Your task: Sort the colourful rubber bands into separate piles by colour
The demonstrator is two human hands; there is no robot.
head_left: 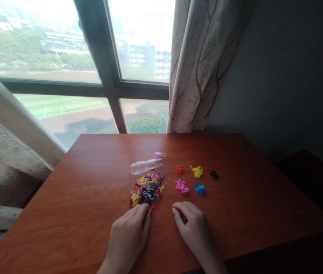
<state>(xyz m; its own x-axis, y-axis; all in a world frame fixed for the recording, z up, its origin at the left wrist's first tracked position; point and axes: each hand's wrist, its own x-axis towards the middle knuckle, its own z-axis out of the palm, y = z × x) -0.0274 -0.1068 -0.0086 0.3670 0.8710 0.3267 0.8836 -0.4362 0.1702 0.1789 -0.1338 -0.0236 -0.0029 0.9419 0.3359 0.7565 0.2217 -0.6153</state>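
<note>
A pile of mixed small elastic bands [147, 188] in yellow, blue, pink, black and red lies on the table. At its near edge my left hand [131, 228] is closed, its fingertips pinched by a red elastic band [153, 207] that sticks out to the right. My right hand [191, 226] rests to the right of the pile, thumb and forefinger brought together; whatever may be between the tips is too small to make out. Beyond it lie separate clumps: red bands [179, 170], yellow bands [197, 171], pink bands [181, 186], blue bands [199, 188] and black bands [214, 175].
Behind the pile a clear plastic bottle [146, 166] lies on its side, its neck pointing right. A pink looped thing [159, 155] sits just past the neck. The wooden table [93, 213] reaches up to a window with curtains [198, 64]; a wall is on the right.
</note>
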